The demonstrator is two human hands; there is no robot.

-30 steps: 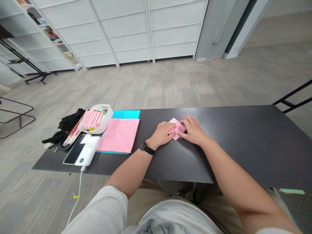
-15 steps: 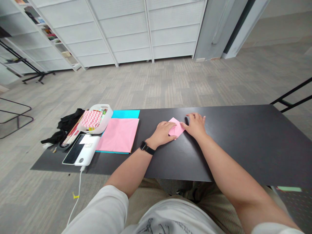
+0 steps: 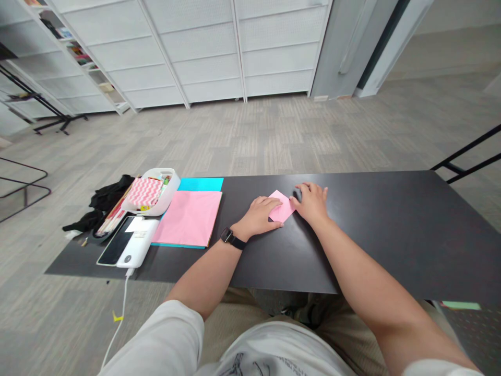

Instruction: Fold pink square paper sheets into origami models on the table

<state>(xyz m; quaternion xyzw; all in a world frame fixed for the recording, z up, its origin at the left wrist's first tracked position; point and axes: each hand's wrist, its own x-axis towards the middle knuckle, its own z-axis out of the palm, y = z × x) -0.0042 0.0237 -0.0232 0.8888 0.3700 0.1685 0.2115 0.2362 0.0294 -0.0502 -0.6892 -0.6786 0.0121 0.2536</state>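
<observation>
A small folded piece of pink paper [image 3: 284, 208] lies on the dark table, one corner pointing away from me. My left hand [image 3: 261, 215], with a black watch on its wrist, rests over the paper's left side, fingers stretched out across it and thumb at the near corner. At the right corner, the thumb of my right hand [image 3: 312, 202] touches the paper. The other fingers of that hand are spread on the table. Parts of the paper's left edge are hidden under my left fingers.
Left of my hands lie larger pink sheets [image 3: 191, 216] over blue paper [image 3: 201, 184]. Beyond them stand a white basket [image 3: 172, 190] with a pink zigzag-patterned item, a phone [image 3: 117, 245], a white power bank [image 3: 138, 243] with a cable, and a black cloth [image 3: 111, 193]. The dark table [image 3: 391, 224] extends right.
The inner crease visible on the pink paper before is now less distinct, its surface looking flatter. Both hands keep nearly the same places; the whole view has shifted slightly.
</observation>
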